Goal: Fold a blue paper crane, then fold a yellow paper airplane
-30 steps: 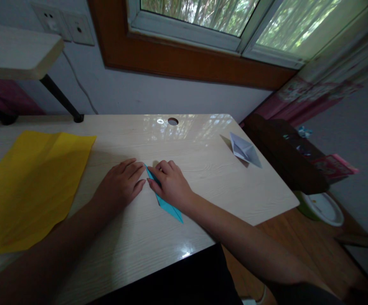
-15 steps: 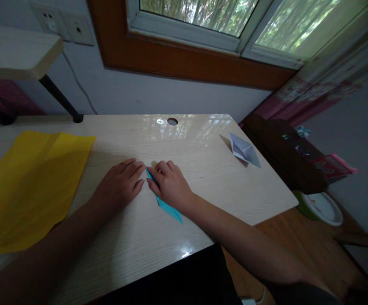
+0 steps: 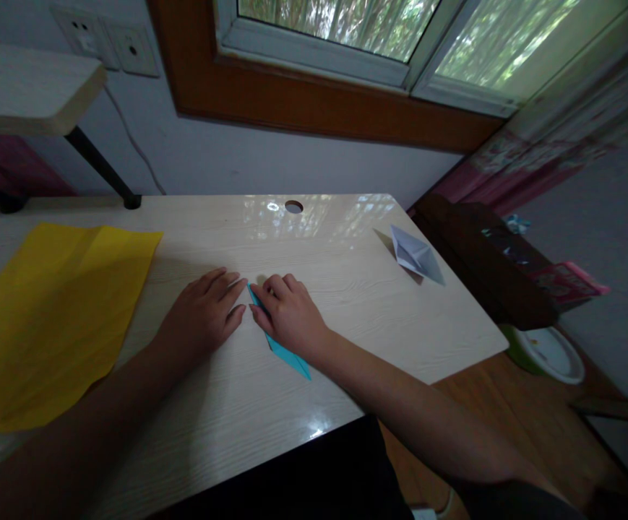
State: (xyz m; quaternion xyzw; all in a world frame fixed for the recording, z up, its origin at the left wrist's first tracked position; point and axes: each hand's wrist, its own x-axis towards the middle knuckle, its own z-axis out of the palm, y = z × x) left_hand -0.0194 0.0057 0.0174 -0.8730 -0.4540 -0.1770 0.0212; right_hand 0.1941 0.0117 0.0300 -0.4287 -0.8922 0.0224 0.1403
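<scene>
A narrow folded piece of blue paper [image 3: 290, 360] lies slantwise on the pale wood-grain table [image 3: 346, 310]. My right hand [image 3: 292, 314] rests over its middle, thumb and curled fingers gripping it near the upper end, so part of the paper is hidden. Flat on the tabletop to the left is my left hand [image 3: 205, 310], fingers stretched out. Its index fingertip comes right beside the paper's upper tip; whether they touch I cannot tell.
A large yellow sheet [image 3: 58, 325] covers the table's left side. Toward the right edge stands a folded white paper boat [image 3: 416, 254]. A raised shelf [image 3: 26, 87] on black legs is at the back left. The tabletop has a round hole [image 3: 294, 207] near the wall.
Almost nothing differs. Both hands and the blue paper keep their places, with only a very slight shift of the left fingers.
</scene>
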